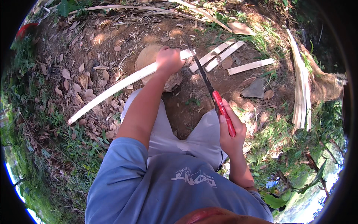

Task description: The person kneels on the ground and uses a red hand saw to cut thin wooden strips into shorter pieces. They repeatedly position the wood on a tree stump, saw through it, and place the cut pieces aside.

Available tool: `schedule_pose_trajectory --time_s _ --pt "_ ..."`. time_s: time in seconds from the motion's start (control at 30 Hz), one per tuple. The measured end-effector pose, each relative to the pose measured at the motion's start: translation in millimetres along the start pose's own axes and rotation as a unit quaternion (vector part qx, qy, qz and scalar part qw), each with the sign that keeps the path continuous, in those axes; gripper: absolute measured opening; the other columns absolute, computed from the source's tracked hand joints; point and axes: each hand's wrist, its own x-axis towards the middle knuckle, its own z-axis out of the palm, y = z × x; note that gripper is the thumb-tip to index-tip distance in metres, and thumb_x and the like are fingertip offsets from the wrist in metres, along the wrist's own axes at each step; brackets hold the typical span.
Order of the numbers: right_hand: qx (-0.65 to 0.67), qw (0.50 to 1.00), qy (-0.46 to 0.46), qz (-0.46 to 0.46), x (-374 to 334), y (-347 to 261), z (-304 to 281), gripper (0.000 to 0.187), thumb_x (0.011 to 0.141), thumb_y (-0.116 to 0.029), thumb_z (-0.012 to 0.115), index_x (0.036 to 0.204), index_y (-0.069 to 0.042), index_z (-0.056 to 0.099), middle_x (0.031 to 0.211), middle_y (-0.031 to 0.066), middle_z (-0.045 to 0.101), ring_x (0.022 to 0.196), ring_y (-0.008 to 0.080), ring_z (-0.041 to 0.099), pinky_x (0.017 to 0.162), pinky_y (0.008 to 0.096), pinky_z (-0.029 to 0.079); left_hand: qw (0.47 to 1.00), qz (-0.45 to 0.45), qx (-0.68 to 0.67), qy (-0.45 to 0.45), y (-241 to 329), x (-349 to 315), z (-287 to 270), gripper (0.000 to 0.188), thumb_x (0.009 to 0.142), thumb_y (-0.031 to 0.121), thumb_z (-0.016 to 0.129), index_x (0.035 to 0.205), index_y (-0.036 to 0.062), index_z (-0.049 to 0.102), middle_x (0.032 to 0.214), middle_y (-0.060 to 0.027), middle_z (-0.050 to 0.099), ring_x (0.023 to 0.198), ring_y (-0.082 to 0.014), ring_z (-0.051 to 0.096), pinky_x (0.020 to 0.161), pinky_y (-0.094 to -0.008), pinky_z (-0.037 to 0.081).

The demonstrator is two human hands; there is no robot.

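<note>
A long pale wooden strip (108, 90) lies across a round log block (146, 56). Closed around the strip, my left hand (169, 60) presses it against the block near its right end. My right hand (232, 130) grips the red handle of a handsaw (205, 76). The saw's dark, narrow blade runs away from me and crosses the strip at its right end, just past my left hand. Whether the teeth have cut into the wood cannot be made out.
Several short cut pieces (250, 66) lie on the soil right of the blade. A bundle of long strips (301, 89) rests at the far right by a tree root (328, 87). More long strips (149, 8) lie along the back. A grey stone (254, 89) sits among dry leaves.
</note>
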Motion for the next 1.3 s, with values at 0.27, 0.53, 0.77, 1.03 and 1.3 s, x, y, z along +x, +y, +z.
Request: schedule_pose_trajectory --time_s 0.27,0.53,0.77,1.03,1.3 --pt "0.107 0.984 0.092 -0.108 191 56 119 0.043 0.104 -0.015 0.068 0.145 -0.003 0.068 0.114 0.0258 0.079 0.097 0.0246 0.079 0.087 0.0341 0.058 1.0 -0.005 0.013 0.009 7 9 -2 0.043 0.09 0.047 0.076 0.11 0.0099 0.08 0.101 -0.0136 0.082 0.103 -0.0278 0.077 0.117 -0.0391 0.047" --pt "0.046 0.993 0.075 -0.083 55 94 73 0.047 0.108 -0.013 0.062 0.154 0.0 0.061 0.112 0.0101 0.079 0.086 0.0091 0.067 0.08 0.0271 0.056 0.998 -0.043 -0.023 -0.047 7 2 -13 0.043 0.092 0.047 0.077 0.112 0.0092 0.08 0.11 -0.0132 0.082 0.116 -0.0273 0.073 0.119 -0.0384 0.046" --pt "-0.03 0.999 -0.02 -0.005 -82 44 -29 0.047 0.102 -0.003 0.063 0.148 0.008 0.062 0.11 0.0174 0.082 0.077 0.0088 0.071 0.072 0.0248 0.054 1.0 -0.017 0.0 0.005 5 -2 2 0.039 0.092 0.045 0.076 0.107 0.0093 0.079 0.102 -0.012 0.082 0.105 -0.0255 0.076 0.12 -0.0356 0.044" --pt "0.009 0.998 -0.007 -0.065 -7 -47 -30 0.041 0.103 -0.002 0.067 0.142 0.008 0.066 0.123 0.0215 0.079 0.087 0.0152 0.076 0.079 0.0276 0.057 0.996 -0.076 -0.045 -0.013 4 9 -8 0.047 0.094 0.045 0.077 0.118 0.005 0.076 0.116 -0.0175 0.079 0.123 -0.035 0.07 0.109 -0.0438 0.054" --pt "-0.015 0.999 -0.03 -0.002 14 -91 -49 0.039 0.103 -0.007 0.069 0.14 0.003 0.07 0.116 0.0205 0.08 0.09 0.0133 0.073 0.079 0.0284 0.056 0.996 -0.079 -0.014 -0.028 7 8 -15 0.05 0.097 0.047 0.074 0.123 0.005 0.074 0.118 -0.0168 0.08 0.124 -0.0339 0.07 0.11 -0.0418 0.054"
